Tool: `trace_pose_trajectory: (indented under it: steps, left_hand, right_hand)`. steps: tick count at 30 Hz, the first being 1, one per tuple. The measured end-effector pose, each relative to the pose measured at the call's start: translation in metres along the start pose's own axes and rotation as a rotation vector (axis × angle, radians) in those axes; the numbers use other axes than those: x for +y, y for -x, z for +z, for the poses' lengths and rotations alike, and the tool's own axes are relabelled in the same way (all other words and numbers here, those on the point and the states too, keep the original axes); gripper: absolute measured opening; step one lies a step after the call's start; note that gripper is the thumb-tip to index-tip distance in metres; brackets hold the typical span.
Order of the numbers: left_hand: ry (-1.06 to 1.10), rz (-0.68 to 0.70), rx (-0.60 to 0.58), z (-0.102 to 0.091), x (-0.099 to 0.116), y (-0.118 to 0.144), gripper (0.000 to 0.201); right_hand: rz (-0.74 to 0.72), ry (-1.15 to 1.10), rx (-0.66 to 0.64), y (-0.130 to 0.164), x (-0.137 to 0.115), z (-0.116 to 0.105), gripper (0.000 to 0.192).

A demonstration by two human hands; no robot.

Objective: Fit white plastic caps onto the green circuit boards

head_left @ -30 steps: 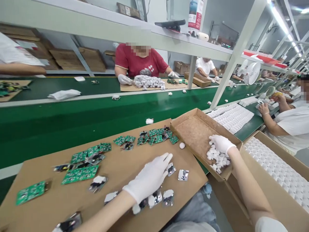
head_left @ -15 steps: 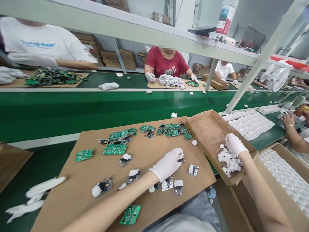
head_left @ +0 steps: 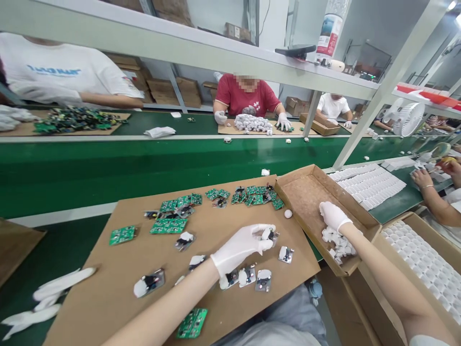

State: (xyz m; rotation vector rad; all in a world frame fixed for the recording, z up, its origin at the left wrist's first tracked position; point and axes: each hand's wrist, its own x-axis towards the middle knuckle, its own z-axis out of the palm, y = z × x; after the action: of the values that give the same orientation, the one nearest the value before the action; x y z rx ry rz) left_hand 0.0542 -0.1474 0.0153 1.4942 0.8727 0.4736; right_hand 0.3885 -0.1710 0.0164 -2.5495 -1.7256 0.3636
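Note:
My gloved left hand [head_left: 239,247] has its thumb and fingers around a small circuit board [head_left: 275,239] with a white piece on it, just over the cardboard sheet [head_left: 212,250]. Inside the cardboard tray [head_left: 300,192], my gloved right hand [head_left: 334,217] is closed above a heap of small white pieces [head_left: 338,245]; its fingertips are turned away, so their contents are hidden. Boards topped with white pieces lie near my left hand, among them one board [head_left: 285,254] to its right and another [head_left: 263,280] below. Green boards [head_left: 168,226] are clustered towards the back of the sheet.
A green conveyor belt [head_left: 144,168] runs behind the sheet, carrying a white-topped part [head_left: 265,172]. White gloves [head_left: 54,293] lie at left. A box of white parts [head_left: 425,259] stands at right. Across the belt sits a co-worker in red [head_left: 248,98]; an overhead shelf [head_left: 180,43] spans above.
My right hand has moved left and slightly up from the white pieces. My left hand has turned, showing its thumb and more of the board. The part on the belt has shifted right.

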Motion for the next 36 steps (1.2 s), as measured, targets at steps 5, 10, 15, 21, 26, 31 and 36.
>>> trace_pose_trajectory:
  steps: [5,10,15,21,26,31,36]
  left_hand:
    - [0.154,-0.023,0.148,0.003,0.019,0.040,0.062]
    - [0.479,-0.037,0.314,0.025,0.025,0.071,0.066]
    - [0.586,-0.025,0.474,0.042,0.027,0.087,0.066]
    - [0.513,0.193,0.604,0.043,0.030,0.102,0.056]
    - [0.491,0.296,0.627,0.045,0.033,0.106,0.056]
    - [0.519,0.308,0.656,0.048,0.029,0.105,0.055]
    - [0.608,0.367,0.630,0.049,0.029,0.104,0.053]
  right_hand:
    - [-0.049,-0.127,0.060,0.017,-0.007,-0.037,0.025]
    - [-0.339,-0.336,0.188,0.103,-0.063,-0.046,0.029]
    - [-0.742,-0.837,0.266,0.180,-0.133,-0.013,0.035]
    - [-0.791,-0.931,0.512,0.190,-0.153,-0.006,0.008]
    - [-0.932,-0.887,0.529,0.191,-0.154,-0.007,0.016]
    - [-0.963,-0.990,0.430,0.192,-0.154,-0.004,0.029]
    - [-0.996,-0.973,0.323,0.196,-0.138,-0.006,0.039]
